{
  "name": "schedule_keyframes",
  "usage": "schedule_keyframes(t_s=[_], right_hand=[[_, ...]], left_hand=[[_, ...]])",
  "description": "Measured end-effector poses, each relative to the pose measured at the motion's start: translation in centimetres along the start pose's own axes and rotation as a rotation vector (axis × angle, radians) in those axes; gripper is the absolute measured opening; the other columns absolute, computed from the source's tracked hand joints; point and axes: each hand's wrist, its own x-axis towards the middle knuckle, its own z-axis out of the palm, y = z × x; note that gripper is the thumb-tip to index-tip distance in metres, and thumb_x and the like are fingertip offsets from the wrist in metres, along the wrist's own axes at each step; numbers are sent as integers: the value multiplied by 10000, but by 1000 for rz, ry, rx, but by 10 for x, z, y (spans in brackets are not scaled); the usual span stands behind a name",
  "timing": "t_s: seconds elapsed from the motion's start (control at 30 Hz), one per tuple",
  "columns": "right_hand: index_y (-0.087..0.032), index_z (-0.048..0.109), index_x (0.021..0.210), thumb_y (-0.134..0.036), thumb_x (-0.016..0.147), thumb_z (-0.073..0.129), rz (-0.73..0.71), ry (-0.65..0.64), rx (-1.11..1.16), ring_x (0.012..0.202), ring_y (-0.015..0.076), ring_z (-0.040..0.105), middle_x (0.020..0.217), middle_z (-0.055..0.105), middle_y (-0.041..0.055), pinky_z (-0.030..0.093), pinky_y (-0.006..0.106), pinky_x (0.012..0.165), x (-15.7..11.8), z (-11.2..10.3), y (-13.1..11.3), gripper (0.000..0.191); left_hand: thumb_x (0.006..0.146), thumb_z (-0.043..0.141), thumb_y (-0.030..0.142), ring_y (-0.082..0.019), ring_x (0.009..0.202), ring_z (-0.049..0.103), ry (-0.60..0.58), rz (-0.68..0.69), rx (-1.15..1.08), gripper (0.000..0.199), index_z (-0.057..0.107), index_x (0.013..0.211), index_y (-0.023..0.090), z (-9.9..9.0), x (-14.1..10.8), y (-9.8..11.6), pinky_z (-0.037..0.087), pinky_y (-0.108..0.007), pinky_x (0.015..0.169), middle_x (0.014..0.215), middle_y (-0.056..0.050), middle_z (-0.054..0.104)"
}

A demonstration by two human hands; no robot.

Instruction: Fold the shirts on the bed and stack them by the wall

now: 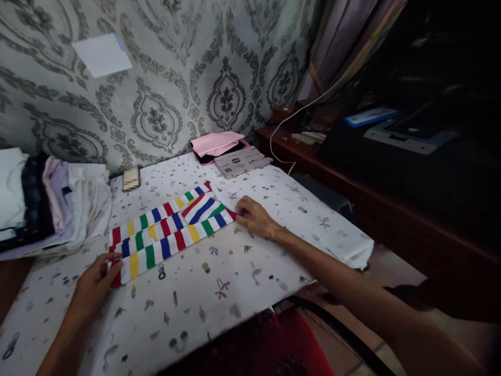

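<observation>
A striped shirt (168, 227) in red, white, blue, green and yellow lies flat on the patterned white tablecloth (188, 313). Its sides are folded inward into a long strip, and a sleeve-like flap lies on top near the right end. My left hand (96, 279) pinches the shirt's near left corner between thumb and fingers. At the opposite end, my right hand (256, 216) has its fingers closed on the near right corner, by a bit of red fabric.
A pile of clothes (58, 203) stands at the left. Near the wall are a small blurred card-like object (131, 178), a pink cloth (217, 142) and a grey printed packet (242, 162). A dark wooden cabinet (391, 209) borders the right side, with a white cable (274, 138) hanging down.
</observation>
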Motion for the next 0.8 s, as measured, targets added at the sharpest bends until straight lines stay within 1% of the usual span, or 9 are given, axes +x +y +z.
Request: schedule_keyframes(t_s=[0.13, 0.2, 0.27, 0.33, 0.43, 0.5, 0.6, 0.67, 0.8], right_hand=[[-207, 557, 721, -209, 794, 584, -35, -14, -31, 788, 173, 545, 904, 556, 30, 461, 331, 722, -3, -1, 3, 77], [-211, 606, 788, -264, 825, 599, -41, 22, -45, 807, 190, 569, 922, 577, 42, 480, 349, 739, -3, 0, 1, 65], [-215, 639, 865, -302, 859, 592, -73, 84, -95, 862, 220, 592, 955, 599, 61, 497, 376, 773, 0, 2, -7, 99], [-212, 657, 908, -286, 892, 554, -155, 91, -165, 933, 246, 602, 993, 619, 80, 506, 401, 821, 8, 8, -19, 128], [-196, 682, 990, -237, 923, 508, -295, -31, -253, 1049, 269, 603, 1102, 643, 108, 508, 437, 917, 29, 27, -39, 191], [-196, 686, 1087, -225, 937, 501, -360, -112, -318, 1165, 287, 575, 1226, 633, 118, 481, 477, 1004, 44, 44, -48, 239], [-206, 660, 1219, -229, 962, 477, -377, -167, -400, 1299, 305, 511, 1357, 591, 125, 434, 527, 1078, 58, 67, -48, 316], [-215, 628, 1289, -250, 985, 447, -363, -158, -427, 1346, 308, 479, 1400, 570, 125, 418, 543, 1094, 62, 78, -43, 356], [-208, 596, 1343, -297, 1013, 404, -371, -135, -439, 1396, 306, 434, 1444, 545, 129, 390, 554, 1114, 61, 86, -32, 392]], left_hand=[[738, 510, 658, -185, 578, 524, -12, 12, -65, 513, 655, 980, 230, -2, -2, 0, 401, -274, 550, 594, 33, 526], [770, 476, 648, -187, 586, 526, -16, 25, -65, 507, 646, 989, 223, -4, -4, -1, 404, -275, 555, 594, 32, 511], [823, 430, 616, -201, 616, 554, -35, 19, 24, 493, 631, 1037, 220, -7, -6, 3, 429, -289, 580, 634, 15, 556], [879, 394, 546, -242, 744, 612, 3, 35, 208, 462, 615, 1106, 211, -9, -8, 13, 475, -332, 660, 789, -43, 649], [922, 375, 414, -317, 1048, 604, 72, 186, 420, 411, 607, 1167, 180, -2, -5, 43, 485, -433, 864, 1121, -147, 665], [933, 375, 363, -310, 1118, 580, -19, 340, 363, 374, 609, 1160, 179, 9, 1, 66, 464, -445, 940, 1187, -147, 653], [942, 389, 356, -265, 1062, 594, -220, 504, 171, 321, 615, 1100, 190, 31, 20, 95, 475, -395, 910, 1135, -112, 668], [929, 428, 369, -248, 978, 607, -302, 521, 114, 296, 628, 1045, 185, 44, 35, 109, 475, -363, 843, 1047, -99, 679], [878, 526, 459, -207, 822, 605, -526, 451, -8, 330, 656, 988, 176, 56, 59, 128, 436, -310, 722, 910, -64, 678]])
